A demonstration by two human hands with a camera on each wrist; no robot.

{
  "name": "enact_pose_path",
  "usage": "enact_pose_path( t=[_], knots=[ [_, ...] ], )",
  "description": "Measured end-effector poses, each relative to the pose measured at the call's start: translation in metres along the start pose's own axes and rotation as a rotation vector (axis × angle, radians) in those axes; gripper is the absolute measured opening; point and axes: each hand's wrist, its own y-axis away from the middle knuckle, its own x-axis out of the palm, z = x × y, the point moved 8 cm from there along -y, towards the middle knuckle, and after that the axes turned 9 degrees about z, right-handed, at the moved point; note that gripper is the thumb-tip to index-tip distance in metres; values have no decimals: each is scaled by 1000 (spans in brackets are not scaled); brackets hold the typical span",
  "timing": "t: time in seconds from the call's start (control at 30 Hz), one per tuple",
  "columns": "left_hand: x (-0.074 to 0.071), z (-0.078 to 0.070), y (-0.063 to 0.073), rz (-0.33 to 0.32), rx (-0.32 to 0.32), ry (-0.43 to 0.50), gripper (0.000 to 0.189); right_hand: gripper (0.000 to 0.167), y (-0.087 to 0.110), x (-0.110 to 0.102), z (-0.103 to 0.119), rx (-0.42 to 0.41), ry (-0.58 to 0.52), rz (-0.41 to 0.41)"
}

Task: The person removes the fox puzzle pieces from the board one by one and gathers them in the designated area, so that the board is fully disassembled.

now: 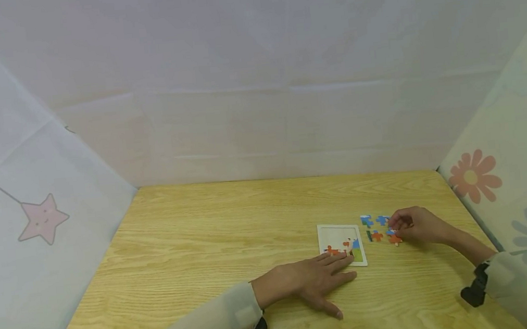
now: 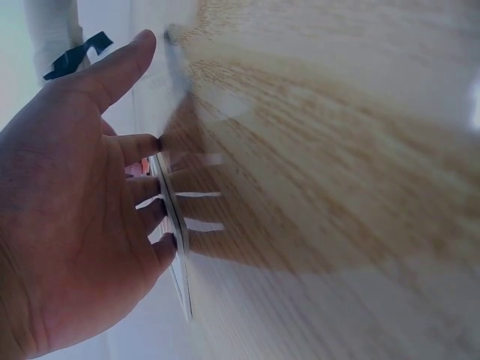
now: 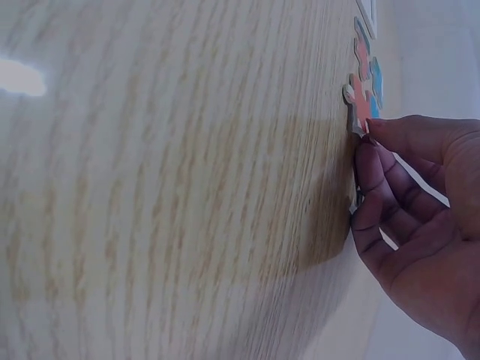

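Observation:
My left hand point(image 1: 323, 280) lies spread over the near edge of a white-bordered puzzle tray point(image 1: 363, 252), its straight fingertips touching the tray. Part of a picture with orange, white, green and blue fills the tray's lower side; the upper side is a bare pale area. To the right, my right hand point(image 1: 419, 225) pinches the edge of an orange and blue puzzle piece point(image 3: 361, 105) between thumb and index finger. Its other fingers are curled, with their tips near the table. Whether the piece is lifted off the table cannot be told.
Left of my right hand lie more loose pieces: a blue-green one point(image 1: 367, 221), a blue one point(image 1: 382, 220) and an orange one point(image 1: 376, 235). The wooden table point(image 1: 195, 243) extends left. Pale cloth walls point(image 1: 265, 128) stand at the back and sides.

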Motion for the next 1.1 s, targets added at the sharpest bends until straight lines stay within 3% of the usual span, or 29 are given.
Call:
enact_pose_path(
  t=[0.33, 0.57, 1.1],
  knots=[
    [-2, -1, 1, 4, -10, -17, 93, 16, 1, -1, 8, 1, 77, -46],
    [-1, -1, 1, -4, -11, -25, 93, 12, -2, -3, 25, -76, 134, -133],
    [1, -1, 1, 6, -15, -13, 92, 15, -22, 12, 52, -141, 73, -38]
  ],
)
